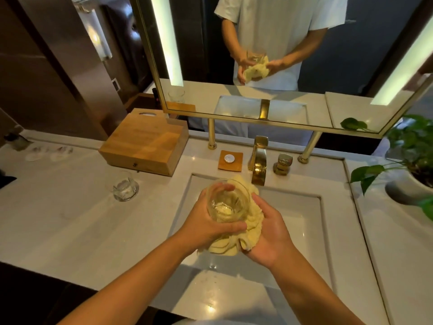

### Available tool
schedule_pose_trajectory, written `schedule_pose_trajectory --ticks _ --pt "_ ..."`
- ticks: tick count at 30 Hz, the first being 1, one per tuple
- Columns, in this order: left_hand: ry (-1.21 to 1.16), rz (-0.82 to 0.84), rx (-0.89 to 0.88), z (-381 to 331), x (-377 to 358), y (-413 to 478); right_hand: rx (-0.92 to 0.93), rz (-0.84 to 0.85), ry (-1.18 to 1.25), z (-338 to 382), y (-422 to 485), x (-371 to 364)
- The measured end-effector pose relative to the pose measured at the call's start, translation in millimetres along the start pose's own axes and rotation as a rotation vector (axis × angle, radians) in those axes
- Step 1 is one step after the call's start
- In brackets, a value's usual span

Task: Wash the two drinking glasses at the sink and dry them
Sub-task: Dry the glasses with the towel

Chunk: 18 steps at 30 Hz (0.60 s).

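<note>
The pale counter [70, 219] bears a wooden box [145, 144] back left and a potted plant [412, 146] right; the sink [304, 219] lies beneath the hands, gold faucet [259, 160] just behind; a second glass [125, 187] stands upright left of the sink; the left hand [203, 226] curls round the held glass [226, 202], mouth up toward the camera, axis near upright; the right hand [269, 235] clutches a yellow cloth [253, 221] against it, seemingly covering its base.

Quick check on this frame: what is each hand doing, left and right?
Left hand: fingers curled round the drinking glass, holding it.
Right hand: holds the yellow cloth against the glass.
</note>
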<state>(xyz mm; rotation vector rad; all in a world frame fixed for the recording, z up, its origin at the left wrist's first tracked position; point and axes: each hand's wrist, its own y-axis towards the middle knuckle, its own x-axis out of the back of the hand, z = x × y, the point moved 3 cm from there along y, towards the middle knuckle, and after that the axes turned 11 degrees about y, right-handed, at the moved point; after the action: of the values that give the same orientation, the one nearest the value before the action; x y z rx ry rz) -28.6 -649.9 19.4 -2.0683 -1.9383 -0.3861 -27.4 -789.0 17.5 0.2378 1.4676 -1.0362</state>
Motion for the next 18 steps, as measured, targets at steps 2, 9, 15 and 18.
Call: schedule_pose_trajectory --ticks 2,9,15,18 --pt "0.084 -0.017 -0.002 -4 0 0 -0.004 -0.017 0.008 -4 3 4" --pt "0.462 -0.048 -0.026 -33 10 -6 0.004 -0.027 -0.043 -7 6 10" --pt "0.775 -0.224 -0.218 -70 5 -16 0.036 -0.018 -0.057 -2 4 10" --pt "0.861 -0.188 -0.253 -82 4 -10 0.084 -0.035 -0.068 2 2 13"
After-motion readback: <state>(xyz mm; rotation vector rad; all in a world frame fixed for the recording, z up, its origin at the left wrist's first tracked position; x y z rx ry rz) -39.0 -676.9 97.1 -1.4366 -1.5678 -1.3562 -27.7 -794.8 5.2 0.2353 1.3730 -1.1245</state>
